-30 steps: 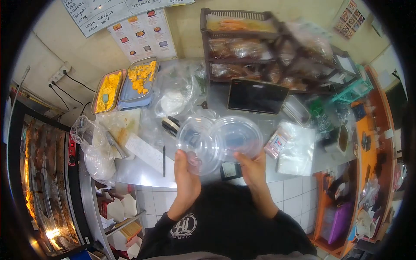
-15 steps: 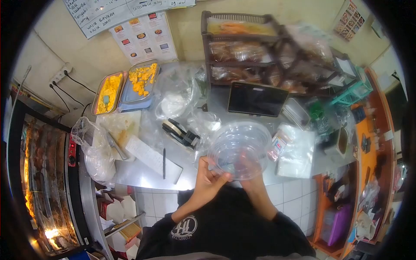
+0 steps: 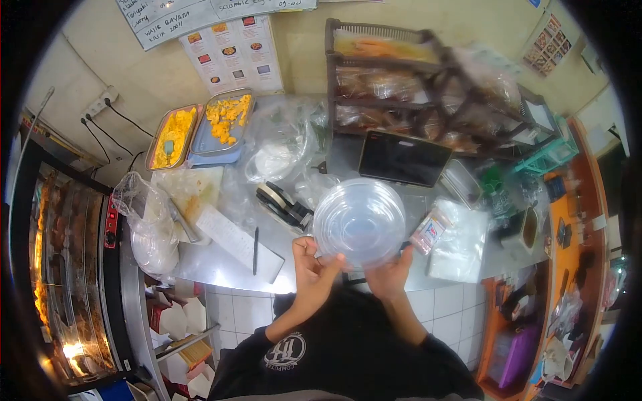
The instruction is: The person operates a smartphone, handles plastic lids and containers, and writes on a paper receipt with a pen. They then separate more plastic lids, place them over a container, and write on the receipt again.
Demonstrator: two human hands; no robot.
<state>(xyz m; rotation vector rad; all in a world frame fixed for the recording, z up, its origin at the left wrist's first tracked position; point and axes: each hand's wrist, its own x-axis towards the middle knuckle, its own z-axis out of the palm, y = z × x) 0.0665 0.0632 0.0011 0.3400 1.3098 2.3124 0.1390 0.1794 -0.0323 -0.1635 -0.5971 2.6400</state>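
A clear, round plastic bowl (image 3: pixel 359 217) is held up over the front edge of the metal table, its round opening facing me. My left hand (image 3: pixel 314 271) grips its near left rim, the thumb reaching along the edge and the other fingers curled. On the near right side my right hand (image 3: pixel 391 273) holds the bowl, thumb up along its side and fingers partly hidden beneath. Left of the bowl stands a black tape dispenser (image 3: pixel 286 206). Close by on the right are a small printed packet (image 3: pixel 430 231) and a stack of clear plastic bags (image 3: pixel 459 242).
A tablet (image 3: pixel 404 158) stands behind the bowl, before brown racks (image 3: pixel 438 100) of wrapped food. Two trays of yellow food (image 3: pixel 172 139) sit at the back left. A notepad (image 3: pixel 235 244) with a pen (image 3: pixel 255 250), a knife (image 3: pixel 185 224) and a filled plastic bag (image 3: pixel 152 234) lie left.
The bowl has turned and shifted slightly, now showing its round opening more squarely. My right hand has moved from behind the clear plastic to its near right side. The camera view has shifted a little.
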